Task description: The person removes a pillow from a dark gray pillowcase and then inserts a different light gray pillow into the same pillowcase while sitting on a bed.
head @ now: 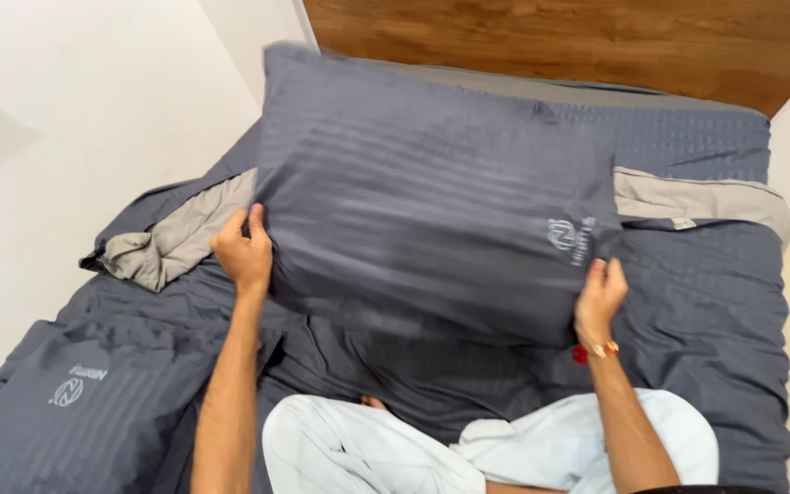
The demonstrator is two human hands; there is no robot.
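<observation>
A large dark grey striped pillow (422,192) is lifted above the bed, slightly blurred by motion. My left hand (243,252) grips its lower left edge. My right hand (599,298), with a red and gold bracelet at the wrist, grips its lower right corner near a pale embroidered emblem. The pillow hides the middle of the bed behind it. My knees in white trousers (468,448) rest on the bed below the pillow.
A second grey pillow (75,412) lies at the lower left. The bed carries a rumpled dark grey striped cover (706,320) with a beige sheet (171,240) folded back. A wooden headboard (587,41) stands behind; white walls close in on both sides.
</observation>
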